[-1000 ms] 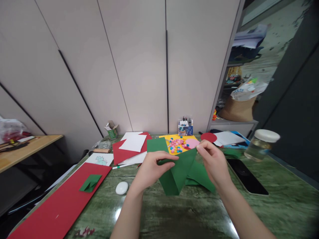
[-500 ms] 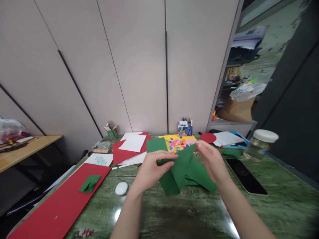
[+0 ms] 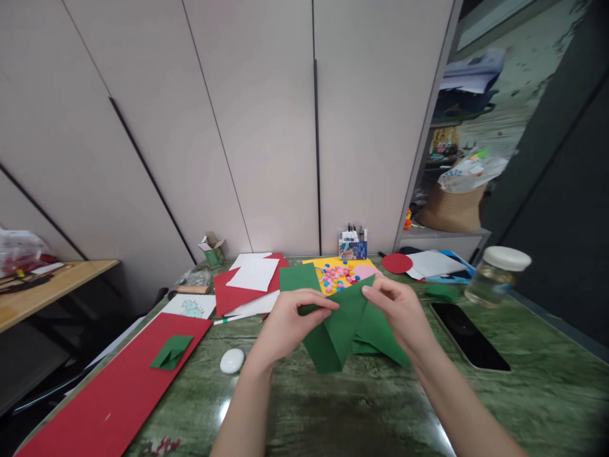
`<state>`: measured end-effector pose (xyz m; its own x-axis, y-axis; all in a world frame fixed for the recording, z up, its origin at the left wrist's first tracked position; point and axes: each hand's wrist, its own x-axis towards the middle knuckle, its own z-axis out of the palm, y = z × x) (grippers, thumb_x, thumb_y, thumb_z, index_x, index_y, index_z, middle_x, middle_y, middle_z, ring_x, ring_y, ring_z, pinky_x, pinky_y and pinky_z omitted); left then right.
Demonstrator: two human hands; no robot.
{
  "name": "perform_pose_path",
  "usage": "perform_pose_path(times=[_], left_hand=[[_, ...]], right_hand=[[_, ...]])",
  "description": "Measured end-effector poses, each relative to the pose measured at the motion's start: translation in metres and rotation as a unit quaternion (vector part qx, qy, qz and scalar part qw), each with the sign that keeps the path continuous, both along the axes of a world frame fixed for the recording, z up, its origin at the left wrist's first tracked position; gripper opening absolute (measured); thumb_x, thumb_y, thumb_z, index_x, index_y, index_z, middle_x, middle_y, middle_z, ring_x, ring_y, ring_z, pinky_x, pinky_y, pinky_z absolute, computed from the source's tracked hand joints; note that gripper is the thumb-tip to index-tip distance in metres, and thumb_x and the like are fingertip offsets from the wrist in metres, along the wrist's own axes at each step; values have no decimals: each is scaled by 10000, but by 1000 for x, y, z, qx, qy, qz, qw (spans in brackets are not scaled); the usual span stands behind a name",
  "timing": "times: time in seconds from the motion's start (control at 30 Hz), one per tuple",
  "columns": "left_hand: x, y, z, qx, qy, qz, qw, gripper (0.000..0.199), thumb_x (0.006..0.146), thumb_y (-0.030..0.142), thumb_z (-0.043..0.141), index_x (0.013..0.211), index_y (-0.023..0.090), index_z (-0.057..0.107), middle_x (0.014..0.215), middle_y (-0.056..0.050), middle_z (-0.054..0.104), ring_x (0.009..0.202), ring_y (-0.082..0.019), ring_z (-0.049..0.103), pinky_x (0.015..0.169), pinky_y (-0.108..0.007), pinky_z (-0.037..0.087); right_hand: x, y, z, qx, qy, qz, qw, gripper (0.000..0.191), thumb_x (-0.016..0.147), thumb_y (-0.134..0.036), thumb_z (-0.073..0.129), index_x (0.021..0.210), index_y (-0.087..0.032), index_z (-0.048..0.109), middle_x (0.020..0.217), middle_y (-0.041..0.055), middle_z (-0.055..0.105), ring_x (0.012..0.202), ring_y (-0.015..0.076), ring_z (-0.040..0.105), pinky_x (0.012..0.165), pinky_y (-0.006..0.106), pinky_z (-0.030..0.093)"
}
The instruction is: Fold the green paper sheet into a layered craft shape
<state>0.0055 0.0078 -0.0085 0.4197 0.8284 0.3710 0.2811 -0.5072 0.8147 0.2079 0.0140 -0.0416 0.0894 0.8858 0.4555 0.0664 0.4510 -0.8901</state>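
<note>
While both hands pinch the folded green paper [image 3: 345, 324], it hangs tilted above the near-middle part of the marbled table [image 3: 333, 412]. Your left hand [image 3: 290, 324] has thumb and forefinger nearly together on the paper at its upper edge; exact contact behind the sheet cannot be told. Your right hand [image 3: 399, 311] has thumb and forefinger clamped on the raised right corner, the other fingers curled behind.

Handling, judged by eye: very light, fairly stiff for paper, crisp along its folds, not notably slippery. It likely creases or tears before it stretches, so you do best with flat fingertip pads near the corners and along the fold, pressing lightly; the middle of an open panel probably buckles.

Surroundings: loose green sheets [image 3: 380, 333] lie beyond the held piece, towards your right hand. Behind it, a yellow sheet [image 3: 328, 261] bears small coloured pieces [image 3: 337, 276]. A black phone [image 3: 471, 336] lies to your right, just beside a lidded jar [image 3: 497, 279]; a white oval object [image 3: 232, 360] rests left of your left forearm.
</note>
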Motion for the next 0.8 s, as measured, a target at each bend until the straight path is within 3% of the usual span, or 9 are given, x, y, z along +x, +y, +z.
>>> perform_pose_path(times=[0.23, 0.4, 0.57, 0.8], left_hand=[[-6, 3, 0, -51, 29, -16, 998, 159, 767, 176, 612, 859, 230, 730, 860, -24, 721, 796, -172, 632, 741, -283, 490], [-5, 5, -5, -20, -13, 27, 999, 87, 731, 150, 644, 785, 195, 696, 808, -15, 695, 778, -153, 614, 717, -249, 466], [-2, 5, -8, -13, -30, 77, 996, 231, 707, 183, 681, 933, 226, 665, 723, 20, 637, 668, -124, 561, 600, -213, 430], [1, 3, -6, -26, -46, 76, 996, 245, 698, 188, 692, 934, 250, 714, 946, -10, 711, 831, -160, 615, 754, -256, 486]], right_hand=[[-5, 1, -5, -10, 17, 37, 999, 385, 783, -330, 625, 526, -191, 374, 569, -45, 291, 577, 121, 280, 537, 265, 228], [-5, -1, -3, 15, -2, 23, 1000, 364, 791, -317, 623, 535, -186, 400, 588, -41, 327, 594, 122, 301, 552, 266, 232], [-2, 0, -4, 23, 1, 17, 1000, 348, 799, -311, 621, 547, -187, 416, 592, -41, 339, 595, 120, 306, 554, 265, 234], [-1, 1, -4, 24, 11, 13, 1000, 353, 797, -321, 620, 541, -186, 419, 592, -43, 326, 585, 117, 299, 544, 261, 233]])
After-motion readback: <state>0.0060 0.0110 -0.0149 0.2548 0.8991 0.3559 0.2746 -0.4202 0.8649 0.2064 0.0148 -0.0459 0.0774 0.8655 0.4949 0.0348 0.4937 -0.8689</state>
